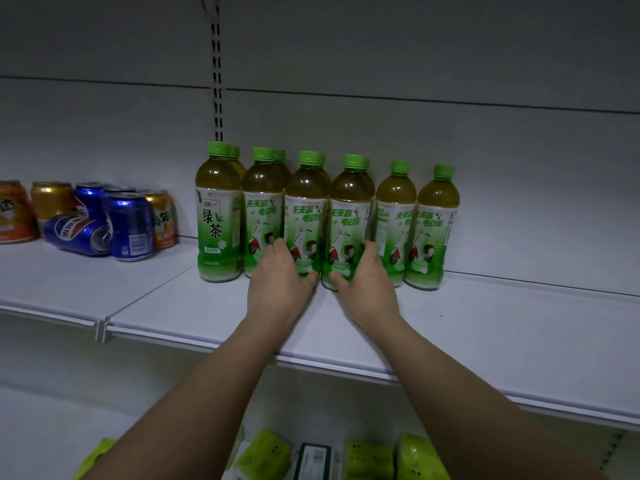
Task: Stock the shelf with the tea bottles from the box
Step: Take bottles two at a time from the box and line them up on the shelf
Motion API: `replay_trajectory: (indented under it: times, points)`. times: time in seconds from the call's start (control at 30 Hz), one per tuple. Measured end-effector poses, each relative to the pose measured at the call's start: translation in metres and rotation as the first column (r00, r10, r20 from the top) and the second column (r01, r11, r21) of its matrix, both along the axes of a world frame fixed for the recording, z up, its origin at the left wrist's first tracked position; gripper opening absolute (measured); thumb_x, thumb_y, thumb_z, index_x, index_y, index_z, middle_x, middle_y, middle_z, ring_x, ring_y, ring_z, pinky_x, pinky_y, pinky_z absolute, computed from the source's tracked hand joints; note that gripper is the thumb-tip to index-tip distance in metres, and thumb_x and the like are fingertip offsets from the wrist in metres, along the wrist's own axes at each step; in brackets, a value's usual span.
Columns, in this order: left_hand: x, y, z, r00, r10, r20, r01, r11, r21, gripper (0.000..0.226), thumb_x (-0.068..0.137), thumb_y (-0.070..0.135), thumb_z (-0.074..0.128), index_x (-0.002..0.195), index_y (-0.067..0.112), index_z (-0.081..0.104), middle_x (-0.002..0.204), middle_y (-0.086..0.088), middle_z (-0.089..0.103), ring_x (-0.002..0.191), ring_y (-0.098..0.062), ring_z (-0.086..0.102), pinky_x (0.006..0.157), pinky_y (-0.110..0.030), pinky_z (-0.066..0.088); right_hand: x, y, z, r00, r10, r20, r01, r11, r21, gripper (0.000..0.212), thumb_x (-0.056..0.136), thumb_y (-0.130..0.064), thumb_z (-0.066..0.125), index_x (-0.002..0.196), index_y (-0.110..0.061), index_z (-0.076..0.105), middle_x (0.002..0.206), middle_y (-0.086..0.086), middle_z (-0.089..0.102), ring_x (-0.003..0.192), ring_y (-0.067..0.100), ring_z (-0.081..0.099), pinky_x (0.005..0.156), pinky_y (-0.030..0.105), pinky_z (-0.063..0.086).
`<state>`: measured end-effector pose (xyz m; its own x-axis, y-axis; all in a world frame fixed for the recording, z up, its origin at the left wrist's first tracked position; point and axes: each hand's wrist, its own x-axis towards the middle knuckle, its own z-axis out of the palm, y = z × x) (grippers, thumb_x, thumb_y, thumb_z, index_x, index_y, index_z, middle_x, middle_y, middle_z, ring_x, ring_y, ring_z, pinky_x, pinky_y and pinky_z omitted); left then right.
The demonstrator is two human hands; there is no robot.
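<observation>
Several green tea bottles with green caps stand upright in a row on the white shelf [450,327], some with a second bottle behind them. My left hand [280,275] grips the lower part of the third front bottle from the left [306,202]. My right hand [367,278] grips the base of the fourth front bottle [349,209]. Both bottles stand on the shelf, touching each other. The leftmost bottle [218,209] and the two rightmost bottles [436,220] stand untouched. No box is in view.
Blue and orange drink cans [128,223] stand at the left of the shelf; one blue can [78,235] lies on its side. Green packets [367,459] sit on the shelf below. A slotted upright [217,81] runs up the back wall.
</observation>
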<state>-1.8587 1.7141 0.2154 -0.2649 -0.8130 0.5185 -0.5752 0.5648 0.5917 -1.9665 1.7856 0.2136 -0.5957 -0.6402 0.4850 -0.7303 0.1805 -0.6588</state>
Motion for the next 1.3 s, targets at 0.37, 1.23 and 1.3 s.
replay_trajectory:
  times: [0.37, 1.23, 1.3]
  points:
    - [0.027, 0.041, 0.012, 0.93, 0.075, 0.36, -0.087, 0.996, 0.019, 0.062, 0.083, 0.061, 0.05, 0.123, 0.014, 0.052, 0.132, -0.011, 0.05, 0.123, -0.032, 0.043, 0.098, -0.048, 0.044, 0.005, 0.057, 0.023, 0.997, 0.035, 0.062, -0.047, 0.977, 0.208, 0.021, 0.091, -0.022, 0.054, 0.099, -0.003, 0.059, 0.101, 0.016, 0.065, 0.091, 0.031, 0.059, 0.076, 0.037, 0.047]
    - [0.06, 0.235, -0.134, 0.884, -0.466, -0.023, 0.389, 0.708, 0.589, 0.011, 0.085, 0.02, 0.063, 0.091, 0.014, 0.07, 0.094, -0.012, 0.071, 0.082, -0.017, 0.06, 0.069, -0.024, 0.046, 0.037, 0.26, -0.102, 0.951, 0.103, 0.293, -0.224, 0.88, 0.42, 0.026, 0.088, -0.02, 0.06, 0.062, -0.017, 0.059, 0.067, 0.006, 0.065, 0.054, 0.011, 0.053, 0.067, 0.031, 0.048]
    - [0.053, 0.246, -0.17, 0.872, -0.489, 0.009, 0.368, 0.668, 0.647, 0.014, 0.082, 0.021, 0.065, 0.091, 0.012, 0.071, 0.099, -0.014, 0.072, 0.089, -0.018, 0.064, 0.077, -0.027, 0.046, 0.035, 0.269, -0.139, 0.933, 0.045, 0.356, -0.215, 0.864, 0.456, 0.026, 0.086, -0.019, 0.061, 0.061, -0.019, 0.058, 0.068, 0.007, 0.064, 0.06, 0.016, 0.055, 0.067, 0.031, 0.047]
